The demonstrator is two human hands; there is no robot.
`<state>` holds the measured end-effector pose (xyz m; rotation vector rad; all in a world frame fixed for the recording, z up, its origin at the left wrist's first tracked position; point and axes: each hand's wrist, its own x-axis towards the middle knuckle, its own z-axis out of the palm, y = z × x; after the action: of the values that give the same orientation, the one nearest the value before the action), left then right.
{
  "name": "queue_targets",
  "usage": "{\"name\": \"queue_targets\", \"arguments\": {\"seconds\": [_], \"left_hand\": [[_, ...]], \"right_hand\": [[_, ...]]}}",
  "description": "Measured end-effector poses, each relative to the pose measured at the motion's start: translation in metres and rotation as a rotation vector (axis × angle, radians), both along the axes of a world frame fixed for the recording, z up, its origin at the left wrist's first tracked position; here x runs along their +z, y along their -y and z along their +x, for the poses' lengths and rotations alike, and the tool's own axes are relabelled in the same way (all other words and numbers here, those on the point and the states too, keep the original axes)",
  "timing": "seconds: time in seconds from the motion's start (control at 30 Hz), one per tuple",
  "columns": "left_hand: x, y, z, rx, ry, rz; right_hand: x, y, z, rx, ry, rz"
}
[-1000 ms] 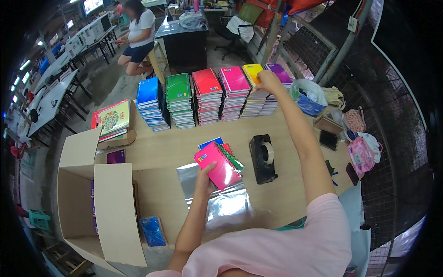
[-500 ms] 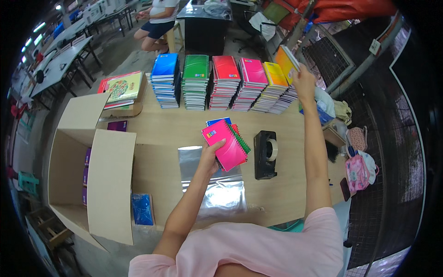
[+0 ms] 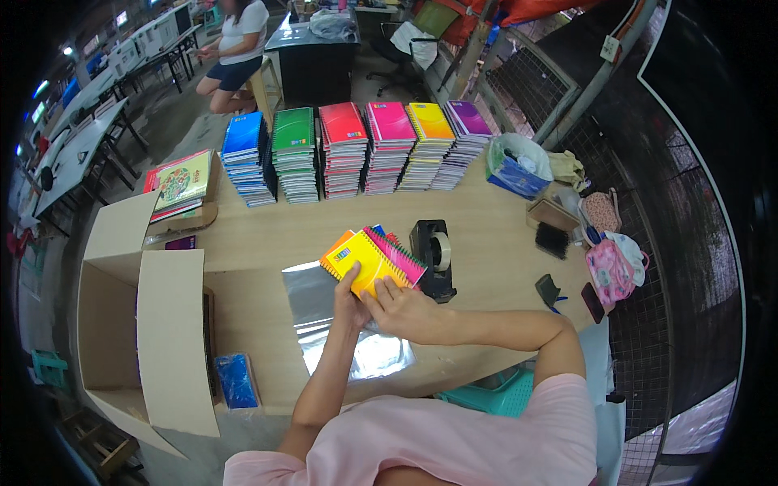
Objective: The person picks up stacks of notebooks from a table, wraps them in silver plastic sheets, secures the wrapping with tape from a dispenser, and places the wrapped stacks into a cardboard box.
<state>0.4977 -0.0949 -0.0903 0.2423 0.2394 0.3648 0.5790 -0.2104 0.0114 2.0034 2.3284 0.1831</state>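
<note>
Packing workshop: before you, a work table (image 3: 502, 275) bearing six notebook stacks (image 3: 342, 154); at its left edge, open carton (image 3: 174, 340); beyond it, black desk (image 3: 314, 74); far left of it, long tables (image 3: 81, 154); right of it, wire-mesh wall (image 3: 644, 348).

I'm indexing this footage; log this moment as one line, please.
left hand: holding fanned notebooks, yellow uppermost | right hand: touching same notebooks | beneath: shiny sheet | beside: tape dispenser | beyond: six notebook stacks

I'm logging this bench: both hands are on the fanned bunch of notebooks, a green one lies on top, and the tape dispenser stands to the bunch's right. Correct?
Not quite: the head view shows the top notebook is yellow, not green. The left hand and right hand are on the bunch, and the tape dispenser stands to its right.
</note>
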Motion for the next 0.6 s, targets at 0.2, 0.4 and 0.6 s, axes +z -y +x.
{"name": "queue_targets", "arguments": {"seconds": [0.2, 0.4, 0.6], "left_hand": [[-0.025, -0.014, -0.021, -0.042, -0.162, 0.053], [-0.023, -0.013, 0.003, -0.058, -0.244, 0.143], [-0.028, -0.03, 0.002, 0.013, -0.296, 0.163]], "right_hand": [[0.028, -0.037, 0.176, -0.576, -0.631, 0.683], [0.021, -0.067, 0.392, -0.868, -0.206, 0.634], [0.025, -0.103, 0.399, -0.934, -0.079, 0.341]]}}
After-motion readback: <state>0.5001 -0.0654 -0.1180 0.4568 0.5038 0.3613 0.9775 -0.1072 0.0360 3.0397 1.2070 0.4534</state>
